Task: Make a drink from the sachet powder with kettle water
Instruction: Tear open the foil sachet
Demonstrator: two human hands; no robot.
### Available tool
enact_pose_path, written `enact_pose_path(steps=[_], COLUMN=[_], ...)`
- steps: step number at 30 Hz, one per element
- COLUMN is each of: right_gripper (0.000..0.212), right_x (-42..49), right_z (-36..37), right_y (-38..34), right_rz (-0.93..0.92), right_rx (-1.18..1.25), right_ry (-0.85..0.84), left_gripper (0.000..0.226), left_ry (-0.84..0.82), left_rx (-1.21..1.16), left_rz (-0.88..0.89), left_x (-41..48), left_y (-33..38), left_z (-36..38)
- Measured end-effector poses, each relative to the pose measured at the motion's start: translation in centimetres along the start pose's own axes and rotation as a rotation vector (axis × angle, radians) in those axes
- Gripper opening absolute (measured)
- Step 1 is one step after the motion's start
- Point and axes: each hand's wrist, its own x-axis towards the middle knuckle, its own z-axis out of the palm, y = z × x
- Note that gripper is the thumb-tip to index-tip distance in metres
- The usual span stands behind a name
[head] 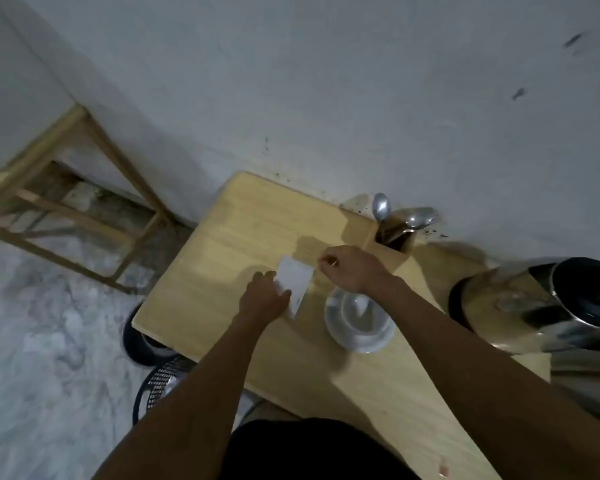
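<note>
Sachet (296, 284) sits between your two hands above the wooden bench (222, 237), just left of the white cup (359, 318). Your left hand (264, 299) is closed on its lower edge; your right hand (349, 268) is pinched shut near the top corner, though what it grips is too small to confirm. Risk: a sharp tear here would scatter powder onto the bench, since the sachet is beside the cup, not over it. The steel kettle (534, 306) stands close to your right forearm; a careless elbow could knock it.
</note>
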Motion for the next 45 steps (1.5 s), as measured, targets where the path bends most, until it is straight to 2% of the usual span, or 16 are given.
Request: enact_pose_path(steps=[3,7,10,14,16,19,22,24,26,27,30,34,38,41,45], right_gripper=[0.034,0.048,0.054,0.047,0.034,0.014,0.024,0.022,0.023,0.022,0.018,0.016,0.021,0.026,0.011], right_x=[2.4,5.3,6.9,7.4,7.4,7.5,7.0,6.2,5.1,4.3,2.1,-0.2,-2.4,-3.9,-5.3], right_z=[1.8,3.9,5.2,7.1,7.7,7.7,7.3,6.4,5.2,4.5,3.2,2.6,1.3,0.7,-0.5], right_y=[-0.3,-0.5,-0.6,-0.9,-1.0,-1.4,-1.8,-2.0,-2.4,-2.8,-3.7,-4.5,-5.6,-6.2,-6.1], right_rz=[0.068,0.149,0.207,0.240,0.263,0.291,0.298,0.244,0.194,0.176,0.178,0.179,0.125,0.080,0.034], right_rx=[-0.045,-0.082,-0.105,-0.074,-0.034,0.020,0.167,0.285,0.395,0.451,0.588,0.661,0.654,0.665,0.634], right_ry=[-0.088,-0.183,-0.204,-0.122,-0.062,-0.062,-0.060,-0.049,-0.030,-0.013,0.055,0.140,0.301,0.290,0.348], left_gripper=[0.046,0.040,0.043,0.044,0.043,0.044,0.049,0.055,0.054,0.048,0.023,0.018,0.019,0.025,0.021], left_ry=[0.048,0.077,0.086,0.104,0.095,0.094,0.128,0.178,0.211,0.194,0.004,-0.161,-0.214,-0.214,-0.187], left_rx=[0.085,0.140,0.120,0.119,0.111,0.111,0.069,0.016,-0.153,-0.267,-0.472,-0.491,-0.437,-0.466,-0.441], left_rz=[-0.053,-0.021,-0.026,-0.012,-0.013,-0.016,-0.011,0.055,0.094,0.093,0.142,0.252,0.340,0.391,0.472], left_x=[0.6,1.1,1.1,1.2,1.2,1.1,1.3,1.7,2.2,2.4,2.5,1.7,0.3,-1.0,-2.4], left_y=[-0.7,-0.9,-1.5,-1.8,-1.9,-1.9,-1.8,-1.6,-1.4,-1.1,-0.1,1.3,3.1,4.2,5.2], left_z=[0.3,0.6,0.9,1.2,1.2,1.2,0.8,-0.2,-1.7,-2.6,-5.6,-8.1,-8.9,-9.2,-9.8])
